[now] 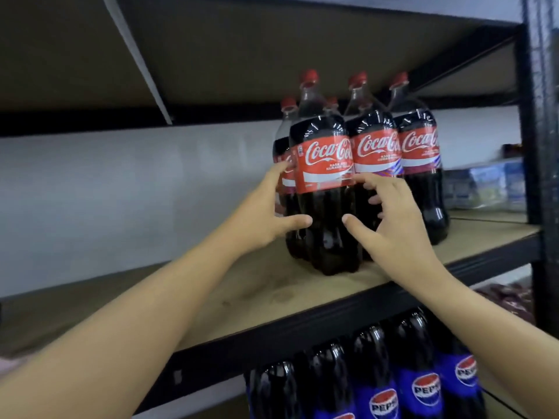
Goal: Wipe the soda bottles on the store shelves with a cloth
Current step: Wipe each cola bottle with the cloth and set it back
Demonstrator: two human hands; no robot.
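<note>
The left hand (263,213) is spread wide around the left flank of the front Coca-Cola bottle (322,189). Its thumb lies across the dark lower body of the bottle, and its fingers reach behind the red label, between this bottle and the bottle behind it (282,164). Whether the fingers press the plastic cannot be told.

The right hand (396,225) is also spread, at the right flank of the same bottle. Its thumb points toward the left thumb across the lower body, with a narrow gap between the two tips. Its fingers are bent loosely at the seam between the front bottle and the second Coca-Cola bottle (375,152). Firm contact cannot be confirmed, and neither hand holds a cloth.

The front bottle stands upright near the front edge of the wooden shelf board (272,294), at the head of a cluster of red-capped bottles. A third Coca-Cola bottle (420,164) stands at the right of the cluster. The board shows faint stains in front of the bottles.

A black metal frame (541,146) carries the shelving. On the level below, a row of Pepsi bottles (423,373) with blue labels stands upright. Wrapped packs (487,186) rest on the neighbouring shelf to the right. A pale wall (136,189) lies behind the shelf.
</note>
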